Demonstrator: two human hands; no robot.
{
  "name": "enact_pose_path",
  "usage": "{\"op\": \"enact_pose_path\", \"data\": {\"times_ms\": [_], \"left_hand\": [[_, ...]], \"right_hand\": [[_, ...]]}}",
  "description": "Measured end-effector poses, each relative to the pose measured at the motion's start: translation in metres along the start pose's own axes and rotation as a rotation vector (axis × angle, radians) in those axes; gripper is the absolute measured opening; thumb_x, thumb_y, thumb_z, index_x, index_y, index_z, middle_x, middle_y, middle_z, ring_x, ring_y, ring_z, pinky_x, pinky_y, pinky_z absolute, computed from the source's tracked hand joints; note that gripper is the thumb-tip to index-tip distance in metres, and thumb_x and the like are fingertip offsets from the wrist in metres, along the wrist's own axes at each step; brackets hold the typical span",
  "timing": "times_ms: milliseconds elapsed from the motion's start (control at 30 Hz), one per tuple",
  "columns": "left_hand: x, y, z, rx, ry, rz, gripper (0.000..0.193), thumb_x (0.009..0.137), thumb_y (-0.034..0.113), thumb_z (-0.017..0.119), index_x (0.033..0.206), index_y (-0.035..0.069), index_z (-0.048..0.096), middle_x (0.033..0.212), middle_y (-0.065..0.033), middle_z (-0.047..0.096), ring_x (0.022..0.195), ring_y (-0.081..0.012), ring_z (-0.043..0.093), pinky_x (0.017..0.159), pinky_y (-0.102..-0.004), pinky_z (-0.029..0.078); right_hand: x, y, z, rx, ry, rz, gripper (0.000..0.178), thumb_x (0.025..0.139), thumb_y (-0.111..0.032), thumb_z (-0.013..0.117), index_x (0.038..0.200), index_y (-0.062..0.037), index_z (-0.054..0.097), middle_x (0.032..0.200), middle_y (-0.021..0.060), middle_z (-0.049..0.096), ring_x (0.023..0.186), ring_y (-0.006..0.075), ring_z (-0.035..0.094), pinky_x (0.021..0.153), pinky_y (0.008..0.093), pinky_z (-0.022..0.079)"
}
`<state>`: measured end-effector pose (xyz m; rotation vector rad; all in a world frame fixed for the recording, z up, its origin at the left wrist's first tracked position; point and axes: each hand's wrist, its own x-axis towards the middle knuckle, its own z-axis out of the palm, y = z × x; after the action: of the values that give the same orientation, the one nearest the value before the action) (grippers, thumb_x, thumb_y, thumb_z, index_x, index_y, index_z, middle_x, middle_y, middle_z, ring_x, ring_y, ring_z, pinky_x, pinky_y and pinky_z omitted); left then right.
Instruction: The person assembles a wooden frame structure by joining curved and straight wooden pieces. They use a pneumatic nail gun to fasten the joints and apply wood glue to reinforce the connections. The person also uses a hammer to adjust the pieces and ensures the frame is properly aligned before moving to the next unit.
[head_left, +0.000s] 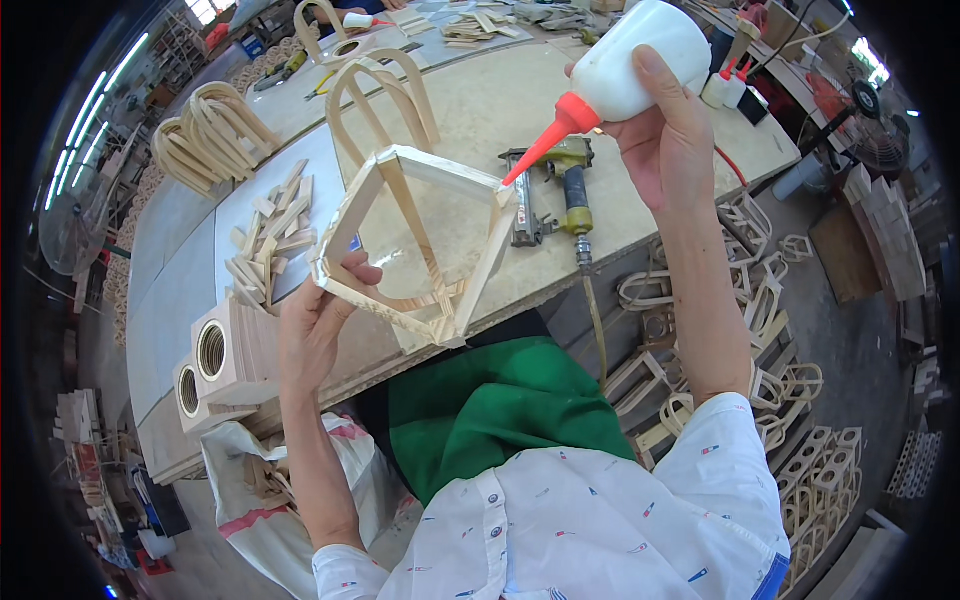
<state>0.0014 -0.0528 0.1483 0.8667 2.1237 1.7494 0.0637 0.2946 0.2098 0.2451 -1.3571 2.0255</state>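
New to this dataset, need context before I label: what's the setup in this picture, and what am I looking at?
There is no machine arm here: the hands are a person's own. The single picture comes from a wide fisheye camera worn on the head, looking down, so straight edges bend near the rim.

The left hand holds a pale wooden frame. The right hand grips a white squeeze bottle, tipped so its red nozzle points at the frame's upper right corner. Whether anything is flowing can't be seen.

On the worktable lie a pneumatic nail gun, loose wood strips, bent-wood arches and blocks with round holes.
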Motion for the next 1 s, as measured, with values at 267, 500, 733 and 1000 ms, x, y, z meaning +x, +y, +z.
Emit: {"op": "enact_pose_path", "data": {"times_ms": [267, 500, 733, 1000], "left_hand": [[0.001, 0.0, -0.001, 0.061, -0.011, 0.006, 0.026, 0.095, 0.012, 0.057, 0.117, -0.001, 0.06, 0.109, -0.011, 0.065, 0.107, -0.0205, 0.06, 0.094, -0.0353, 0.046], [0.003, 0.001, -0.001, 0.025, -0.006, -0.017, 0.026, 0.094, 0.011, 0.058, 0.116, -0.002, 0.06, 0.108, -0.0105, 0.066, 0.106, -0.0194, 0.06, 0.094, -0.0341, 0.046], [0.003, 0.004, 0.001, 0.042, 0.012, 0.01, 0.027, 0.092, 0.005, 0.06, 0.117, -0.004, 0.06, 0.105, -0.0098, 0.067, 0.1, -0.0169, 0.061, 0.09, -0.0308, 0.048], [0.003, 0.002, -0.002, 0.051, -0.012, -0.028, 0.034, 0.093, 0.013, 0.059, 0.123, -0.003, 0.055, 0.108, -0.0115, 0.065, 0.106, -0.0206, 0.061, 0.097, -0.0349, 0.045]], "right_hand": [[-0.002, 0.009, 0.0, -0.018, 0.023, 0.001, 0.05, 0.094, -0.026, 0.061, 0.126, 0.0065, 0.042, 0.115, 0.018, 0.059, 0.105, 0.033, 0.064, 0.083, 0.0471, 0.059], [-0.005, 0.005, -0.008, -0.031, 0.028, 0.011, 0.05, 0.093, -0.027, 0.062, 0.125, 0.0075, 0.044, 0.113, 0.0182, 0.06, 0.103, 0.0327, 0.065, 0.083, 0.0462, 0.059], [-0.006, 0.009, -0.007, -0.014, 0.033, 0.013, 0.05, 0.093, -0.028, 0.062, 0.123, 0.008, 0.045, 0.112, 0.0191, 0.06, 0.104, 0.0345, 0.064, 0.085, 0.0457, 0.058], [-0.014, -0.001, -0.002, -0.011, 0.082, -0.038, 0.049, 0.093, -0.026, 0.062, 0.124, 0.0069, 0.044, 0.114, 0.0188, 0.06, 0.106, 0.0356, 0.063, 0.09, 0.0461, 0.056]]}}
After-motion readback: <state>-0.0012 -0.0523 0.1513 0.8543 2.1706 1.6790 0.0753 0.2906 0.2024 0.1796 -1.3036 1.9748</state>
